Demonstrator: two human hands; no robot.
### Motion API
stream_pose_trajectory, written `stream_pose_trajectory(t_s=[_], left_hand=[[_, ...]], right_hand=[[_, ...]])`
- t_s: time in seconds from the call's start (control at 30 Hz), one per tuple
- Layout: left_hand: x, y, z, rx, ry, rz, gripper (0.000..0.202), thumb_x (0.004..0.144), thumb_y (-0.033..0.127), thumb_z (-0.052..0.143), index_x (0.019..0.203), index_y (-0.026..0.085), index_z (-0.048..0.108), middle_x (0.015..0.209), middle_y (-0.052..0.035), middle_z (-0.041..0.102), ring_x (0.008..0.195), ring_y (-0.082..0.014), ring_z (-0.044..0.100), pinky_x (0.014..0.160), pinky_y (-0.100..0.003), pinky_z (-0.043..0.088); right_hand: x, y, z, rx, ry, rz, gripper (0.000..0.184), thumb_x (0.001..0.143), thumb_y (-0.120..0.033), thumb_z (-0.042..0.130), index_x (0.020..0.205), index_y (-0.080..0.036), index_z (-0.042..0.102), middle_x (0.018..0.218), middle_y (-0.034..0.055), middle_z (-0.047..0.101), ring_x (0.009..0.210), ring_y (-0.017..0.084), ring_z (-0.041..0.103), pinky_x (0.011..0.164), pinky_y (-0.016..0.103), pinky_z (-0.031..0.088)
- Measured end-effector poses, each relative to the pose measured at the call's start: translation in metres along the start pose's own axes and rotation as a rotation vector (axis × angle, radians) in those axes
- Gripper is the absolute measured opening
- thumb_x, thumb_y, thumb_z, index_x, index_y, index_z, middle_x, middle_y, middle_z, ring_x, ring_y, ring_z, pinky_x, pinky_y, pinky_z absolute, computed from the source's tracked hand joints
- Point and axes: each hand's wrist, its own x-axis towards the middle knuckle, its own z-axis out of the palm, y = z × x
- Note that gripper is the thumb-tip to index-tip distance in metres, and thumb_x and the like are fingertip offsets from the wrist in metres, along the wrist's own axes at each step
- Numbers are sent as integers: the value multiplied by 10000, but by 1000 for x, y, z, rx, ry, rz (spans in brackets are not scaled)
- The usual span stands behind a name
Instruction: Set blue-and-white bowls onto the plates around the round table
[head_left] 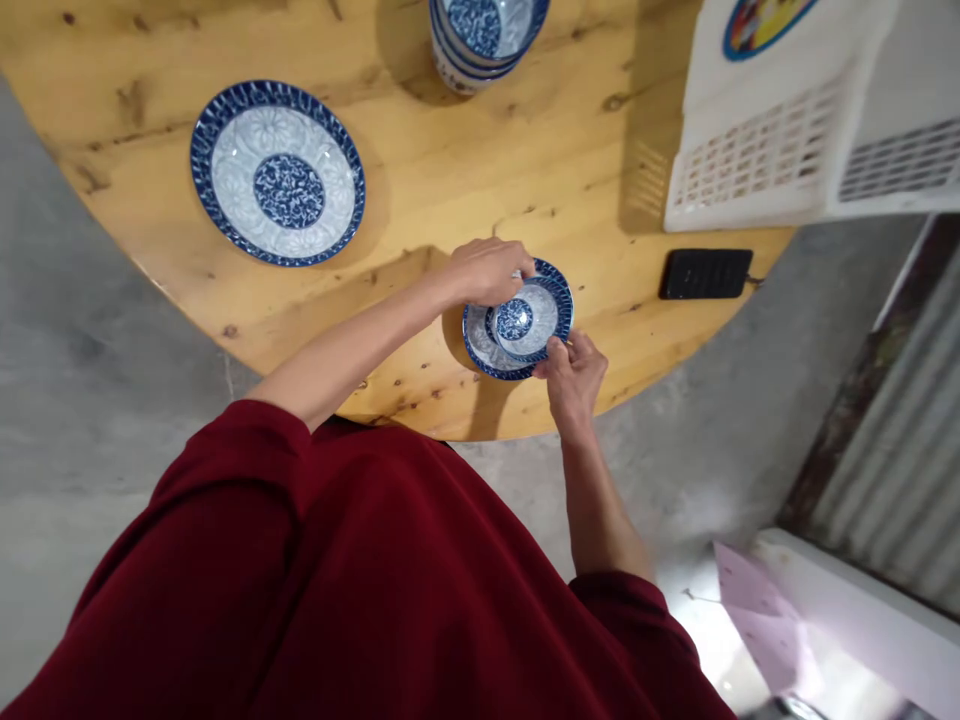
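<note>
Near the table's front edge, a small blue-and-white dish sits over a second dish of like pattern, a small plate, and overlaps most of it. Fingers of my left hand are bent over the far left rim of the upper dish. On the near right side, my right hand pinches the rim, its thumb on top. Whether the right fingers also grip the lower plate is hidden. A large blue-rimmed plate lies flat on the left of the table.
Stacked blue-and-white bowls stand at the far side of the wooden table. At right is a white plastic basket with slotted walls. A black flat device with a cord lies near the table's curved right edge.
</note>
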Motion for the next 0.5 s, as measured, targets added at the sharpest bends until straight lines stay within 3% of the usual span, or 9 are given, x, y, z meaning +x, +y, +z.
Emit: stream_pose_trajectory(t_s=[0.33,0.5], left_hand=[[16,-8,10,-74,28,-2,361,754,214,707,1090,275,822,1060,-69,782,1073,-295,648,905,-387,456],[19,-13,14,-154,56,7,394,728,232,737,1110,279,819,1007,-74,783,1068,-291,645,910,-383,458]], right_hand=[[-2,-5,-2,9,-6,38,260,832,-463,611,860,-205,606,518,-69,536,413,147,540,462,257,452],[-4,-7,-3,20,-7,45,262,824,-466,627,851,-206,603,506,-73,537,414,151,558,450,247,446]])
